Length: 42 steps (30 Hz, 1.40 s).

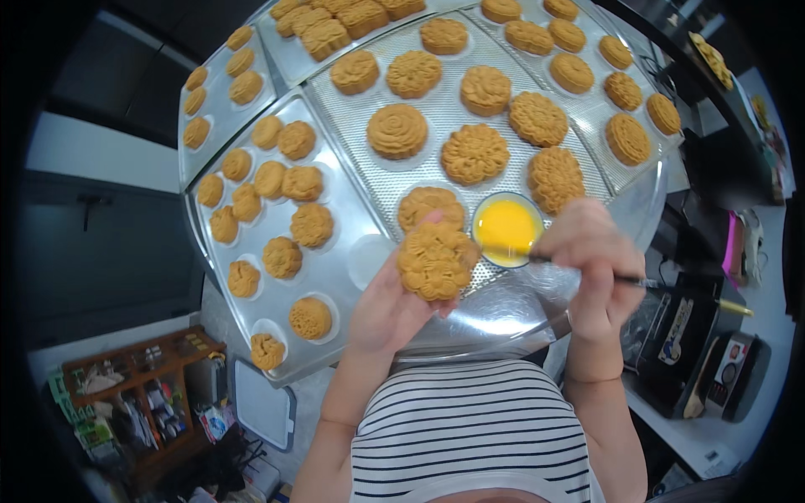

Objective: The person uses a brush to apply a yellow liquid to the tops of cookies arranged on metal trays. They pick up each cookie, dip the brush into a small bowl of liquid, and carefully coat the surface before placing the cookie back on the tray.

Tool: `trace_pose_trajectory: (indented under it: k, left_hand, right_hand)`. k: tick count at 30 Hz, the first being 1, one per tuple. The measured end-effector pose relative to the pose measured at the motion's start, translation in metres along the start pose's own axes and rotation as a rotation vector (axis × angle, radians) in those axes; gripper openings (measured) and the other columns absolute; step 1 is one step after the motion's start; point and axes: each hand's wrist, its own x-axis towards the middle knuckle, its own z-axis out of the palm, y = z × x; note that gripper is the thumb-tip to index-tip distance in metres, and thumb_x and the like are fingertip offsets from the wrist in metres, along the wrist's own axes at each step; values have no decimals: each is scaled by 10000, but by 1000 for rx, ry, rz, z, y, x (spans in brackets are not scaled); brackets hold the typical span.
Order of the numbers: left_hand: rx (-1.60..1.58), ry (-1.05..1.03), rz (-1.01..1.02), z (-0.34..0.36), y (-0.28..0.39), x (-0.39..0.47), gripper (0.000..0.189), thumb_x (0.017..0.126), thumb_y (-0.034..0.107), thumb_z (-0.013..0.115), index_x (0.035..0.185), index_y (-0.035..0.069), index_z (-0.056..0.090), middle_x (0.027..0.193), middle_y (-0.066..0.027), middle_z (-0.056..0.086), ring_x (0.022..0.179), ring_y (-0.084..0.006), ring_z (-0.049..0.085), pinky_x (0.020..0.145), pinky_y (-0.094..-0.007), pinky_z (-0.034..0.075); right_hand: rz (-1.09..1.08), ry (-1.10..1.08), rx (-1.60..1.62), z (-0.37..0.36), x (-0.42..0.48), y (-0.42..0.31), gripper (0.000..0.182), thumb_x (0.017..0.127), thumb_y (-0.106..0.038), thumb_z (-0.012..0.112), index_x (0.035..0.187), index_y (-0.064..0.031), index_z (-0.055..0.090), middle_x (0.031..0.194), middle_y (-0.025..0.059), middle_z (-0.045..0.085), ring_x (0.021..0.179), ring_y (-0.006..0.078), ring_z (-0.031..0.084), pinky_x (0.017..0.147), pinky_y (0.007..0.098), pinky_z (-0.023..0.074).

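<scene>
My left hand (399,308) holds up a baked mooncake (437,261) with a moulded flower pattern, its fingers mostly hidden beneath. Another mooncake (427,207) lies on a paper round just behind it. My right hand (594,264) grips the dark handle of a brush (629,281), whose blurred bristles are over a small bowl of yellow egg wash (508,229). Whether the bristles touch the liquid or the held mooncake's edge, I cannot tell. The bowl stands at the near end of a perforated metal tray (352,126), close to a scalloped mooncake (556,180).
Several trays of mooncakes cover much of the round table, among them a smooth tray (346,258) at the left with an uncovered paper round (370,261). A wooden shelf unit (132,358) stands lower left. Black trays and tools lie on a white counter (666,415) at the right.
</scene>
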Motion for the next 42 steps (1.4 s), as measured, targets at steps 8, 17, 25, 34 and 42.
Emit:
trace_pose_trajectory:
  k: [8,17,25,34,42]
  left_hand:
    - [169,95,129,8,-3,1,773,917,448,517,1480,57,158,1372,-205,404,1059,-218,530,671,-304,457]
    - [300,123,237,6,-4,-1,815,875,338,643,1459,-7,190,1444,-142,353,1261,-267,449,900,-375,467]
    - [400,135,214,14,-2,-1,874,814,345,715,1438,-29,232,1439,-147,356,1309,-254,404,1050,-382,387]
    - [444,68,233,6,-4,-3,863,749,75,755,1450,28,254,1335,-110,440,1140,-181,502,989,-323,403]
    - [676,43,201,12,-1,-3,901,686,76,794,1439,38,300,1314,-114,485,987,-131,541,824,-263,413]
  right_hand:
    - [346,65,-537,-40,-20,16,210,908,-118,537,742,8,563,676,94,575,614,224,533,592,340,401]
    - [293,-43,-685,-38,-22,20,150,865,-87,559,746,5,560,691,131,571,641,308,532,609,377,400]
    - [406,150,-600,-52,-30,19,217,909,-70,514,715,19,555,628,86,548,585,184,542,561,301,406]
    - [389,327,-432,-48,-25,15,331,997,-176,405,751,5,530,628,49,538,563,134,528,552,230,415]
    - [333,131,424,-12,2,1,350,1021,-235,327,794,-16,478,636,98,538,558,145,505,556,267,421]
